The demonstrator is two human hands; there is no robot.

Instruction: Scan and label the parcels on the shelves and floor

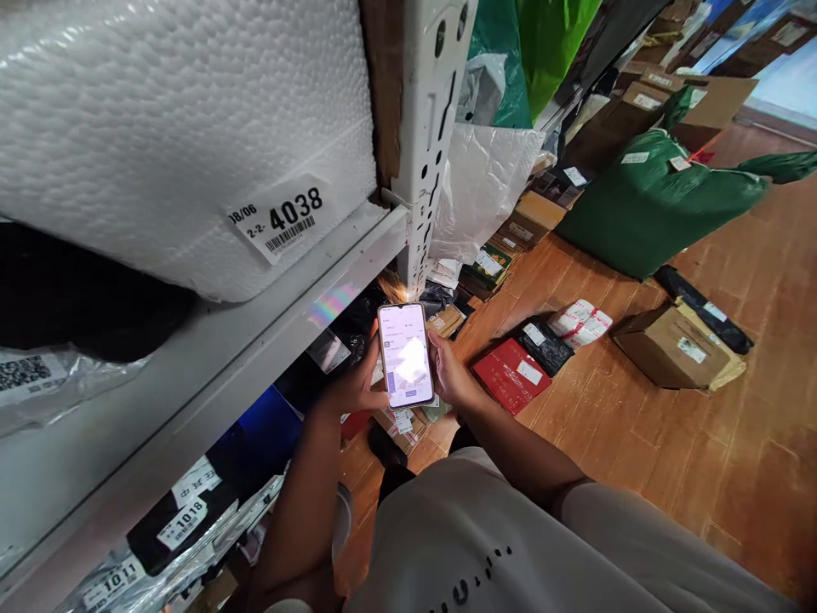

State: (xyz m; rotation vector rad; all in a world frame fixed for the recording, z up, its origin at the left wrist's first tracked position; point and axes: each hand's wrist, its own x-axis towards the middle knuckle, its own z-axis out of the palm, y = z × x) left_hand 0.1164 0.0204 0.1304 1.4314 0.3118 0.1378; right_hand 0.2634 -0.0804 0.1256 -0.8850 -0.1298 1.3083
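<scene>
A smartphone (407, 358) with a bright lit screen is held upright between my two hands, in the middle of the view. My left hand (362, 379) grips its left edge, with the thumb at the lower corner. Along the right edge my right hand (448, 368) is closed round the phone, its fingers partly hidden behind it. Glare washes out the middle of the screen. Beyond the phone's top edge shows the foot of a white perforated shelf post (421, 196). Below the phone lies a labelled parcel (403, 421) on the floor.
To the left, a shelf (255, 340) bears a white foam-wrapped package (191, 128) labelled 4038. On the wooden floor at right lie a red parcel (511, 375), a black parcel (544, 345), a cardboard box (670, 345) and a large green sack (664, 204). More packages line the shelf foot.
</scene>
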